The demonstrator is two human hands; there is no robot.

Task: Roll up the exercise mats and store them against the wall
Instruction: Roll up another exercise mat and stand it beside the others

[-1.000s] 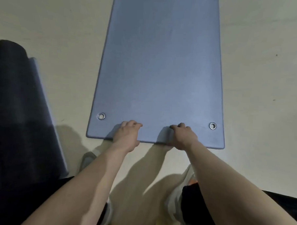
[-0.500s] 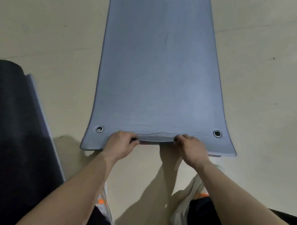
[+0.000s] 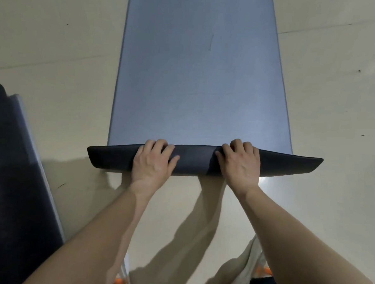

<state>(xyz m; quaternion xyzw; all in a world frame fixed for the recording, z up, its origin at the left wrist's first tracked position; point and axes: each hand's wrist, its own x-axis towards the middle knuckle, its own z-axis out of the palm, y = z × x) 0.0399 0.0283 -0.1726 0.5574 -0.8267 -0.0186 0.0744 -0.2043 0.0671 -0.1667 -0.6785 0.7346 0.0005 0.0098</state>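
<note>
Turned over since a moment ago, the near edge of the mat sits gripped in my left hand and right hand; its length runs straight ahead of both

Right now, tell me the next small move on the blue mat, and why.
Probably roll the turned-over near edge forward, tucking it tight: left hand and right hand curl over it, only one fold is made, and the blue mat ahead lies flat.

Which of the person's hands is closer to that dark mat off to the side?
Left. The left hand grips the folded end of the blue mat on the side toward the dark mat; the right hand grips it farther away.
</note>
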